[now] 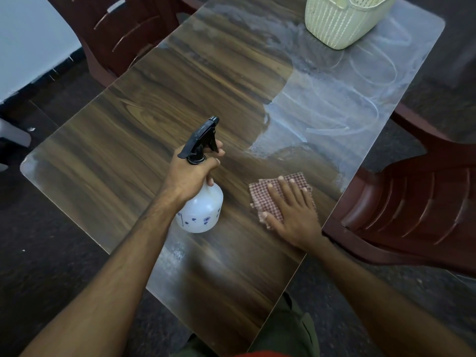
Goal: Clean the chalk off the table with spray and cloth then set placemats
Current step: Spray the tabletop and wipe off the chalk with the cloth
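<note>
No brand or readable writing is seen on the bottle [200,212]; only small blue flower prints and a faint blue marking are shown low on its white body, too small to be made out. The bottle is gripped at the neck by the left hand [192,173], the fingers curled round it just under the black spray head [202,140], with one finger laid at the trigger and the nozzle pointed toward the far side. The bottle's body hangs below the hand, over the middle of the table [128,124]; whether its base touches the wood cannot be told. To the right of it, near the table's right edge, a folded red-checked cloth [273,197] is pressed flat under the right hand [293,212], whose fingers are straight and slightly spread over it. White chalk [334,99], in smears and looping lines, is spread over the far right part of the table, beyond the cloth. A cream basket [342,21] stands at the far end, on the chalked area. Dark red chairs [412,212] are set at the right and at the far left.
</note>
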`<state>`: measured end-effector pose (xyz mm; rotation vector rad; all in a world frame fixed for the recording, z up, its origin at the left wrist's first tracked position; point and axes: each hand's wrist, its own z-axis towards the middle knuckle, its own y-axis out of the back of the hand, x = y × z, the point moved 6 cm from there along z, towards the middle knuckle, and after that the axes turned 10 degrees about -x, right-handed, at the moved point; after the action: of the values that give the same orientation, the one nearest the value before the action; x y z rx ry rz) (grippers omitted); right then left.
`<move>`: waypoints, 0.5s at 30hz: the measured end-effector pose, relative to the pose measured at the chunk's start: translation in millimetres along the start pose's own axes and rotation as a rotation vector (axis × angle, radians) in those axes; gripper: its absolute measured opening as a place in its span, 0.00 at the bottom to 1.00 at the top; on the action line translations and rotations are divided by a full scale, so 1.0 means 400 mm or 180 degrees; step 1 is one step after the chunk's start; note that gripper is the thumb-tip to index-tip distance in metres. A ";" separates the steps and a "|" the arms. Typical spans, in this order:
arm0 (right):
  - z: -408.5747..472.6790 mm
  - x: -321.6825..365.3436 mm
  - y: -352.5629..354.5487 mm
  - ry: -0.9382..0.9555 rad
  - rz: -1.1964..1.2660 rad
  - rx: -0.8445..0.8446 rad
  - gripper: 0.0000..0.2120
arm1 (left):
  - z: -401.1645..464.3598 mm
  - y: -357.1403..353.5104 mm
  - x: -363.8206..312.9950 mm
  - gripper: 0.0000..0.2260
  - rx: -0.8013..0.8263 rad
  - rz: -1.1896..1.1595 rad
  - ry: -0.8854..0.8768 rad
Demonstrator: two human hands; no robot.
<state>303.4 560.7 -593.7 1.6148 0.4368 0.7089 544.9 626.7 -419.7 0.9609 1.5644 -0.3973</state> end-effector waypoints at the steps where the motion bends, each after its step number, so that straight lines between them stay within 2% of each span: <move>1: 0.021 -0.034 0.012 -0.0153 -0.0026 -0.0041 0.35 | 0.006 0.001 0.002 0.11 0.0017 0.0024 -0.0004; 5: 0.186 -0.146 0.041 -0.0835 -0.0009 -0.0126 0.36 | 0.018 0.004 0.007 0.11 -0.0004 0.0073 -0.0006; 8: 0.319 -0.117 0.046 -0.0906 0.0041 -0.0149 0.37 | 0.032 0.002 0.010 0.11 -0.0055 0.0138 -0.0012; 11: 0.378 0.007 0.028 -0.0419 0.0085 -0.0124 0.37 | 0.053 -0.012 0.020 0.11 -0.0062 0.0373 0.0006; 15: 0.293 0.167 -0.001 0.0235 0.0226 -0.0235 0.35 | 0.074 -0.087 0.010 0.08 0.0256 0.1105 -0.0202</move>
<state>430.9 516.5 -587.2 1.5444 0.4036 0.8311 538.0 585.9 -439.6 1.2450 1.3007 -0.2440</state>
